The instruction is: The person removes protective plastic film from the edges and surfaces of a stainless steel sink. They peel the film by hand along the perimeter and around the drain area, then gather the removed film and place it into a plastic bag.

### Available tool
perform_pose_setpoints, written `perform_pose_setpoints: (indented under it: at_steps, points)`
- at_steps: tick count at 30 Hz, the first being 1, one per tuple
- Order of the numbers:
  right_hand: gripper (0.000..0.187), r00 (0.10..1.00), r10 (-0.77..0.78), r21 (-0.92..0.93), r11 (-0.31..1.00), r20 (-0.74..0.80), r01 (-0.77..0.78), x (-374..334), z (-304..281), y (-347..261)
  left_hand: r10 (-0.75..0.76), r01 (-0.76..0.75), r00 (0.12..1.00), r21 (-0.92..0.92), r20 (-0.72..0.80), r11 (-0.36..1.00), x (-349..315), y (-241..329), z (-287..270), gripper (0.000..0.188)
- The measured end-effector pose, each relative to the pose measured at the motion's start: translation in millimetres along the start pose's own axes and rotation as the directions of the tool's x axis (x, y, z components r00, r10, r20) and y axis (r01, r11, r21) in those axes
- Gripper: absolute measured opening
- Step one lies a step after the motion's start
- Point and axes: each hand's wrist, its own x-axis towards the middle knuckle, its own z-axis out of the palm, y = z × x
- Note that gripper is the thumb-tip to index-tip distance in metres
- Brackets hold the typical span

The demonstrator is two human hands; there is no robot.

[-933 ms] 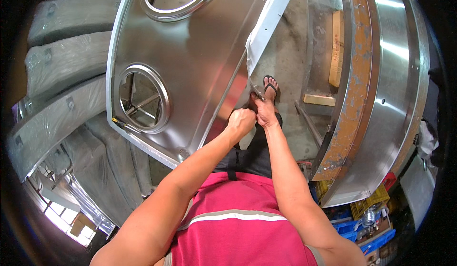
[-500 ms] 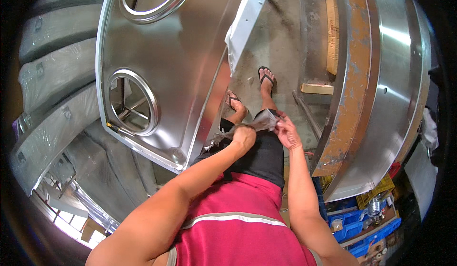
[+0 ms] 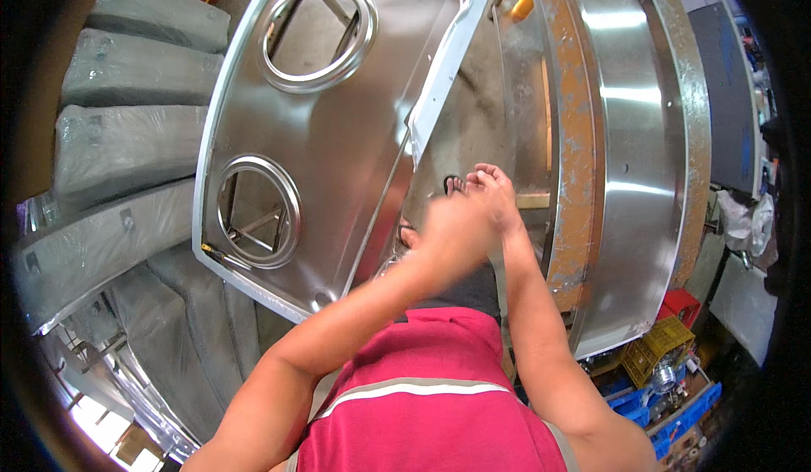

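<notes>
Steel panel [image 3: 355,138], left of hands: pale film [image 3: 438,89] left along upper right edge, lower stretch apparently bare. Left hand [image 3: 460,227] blurred, right hand [image 3: 501,198] half-curled; cannot tell whether either grasps anything.

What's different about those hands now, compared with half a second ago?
The left hand has swung to the right and now overlaps the right hand; they were apart before. The crumpled film seen between them no longer shows there, and whether either holds it is hidden. The view has shifted too. The metal panel and yellow-tipped tool on its corner look unchanged.
</notes>
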Motion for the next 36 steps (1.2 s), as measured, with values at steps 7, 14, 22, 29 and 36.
perform_pose_setpoints:
  at_steps: [7,14,22,29,36]
  points:
    - [0.014,1.000,0.024,-0.098,0.995,0.008,-0.023,20,15,-21,-0.677,0.623,0.732,-0.475,0.076,0.621,78,-187,17,0.062]
    - [0.016,0.989,0.129,-0.173,0.978,0.066,-0.116,101,48,-31,-0.708,0.585,0.658,-0.766,0.257,0.266,121,-223,63,0.036]
    - [0.017,0.981,0.171,-0.259,0.955,0.086,-0.144,134,78,-57,-0.827,0.544,0.561,-0.756,0.006,0.364,116,-181,48,0.025]
    - [0.071,1.000,-0.002,-0.868,0.497,0.014,0.013,132,116,-99,-0.694,0.434,0.672,-0.623,-0.257,0.651,112,-150,53,0.015]
    - [0.060,0.988,-0.146,-0.965,0.252,0.043,0.079,136,154,-90,-0.568,0.361,0.749,-0.510,-0.341,0.781,107,-146,60,0.009]
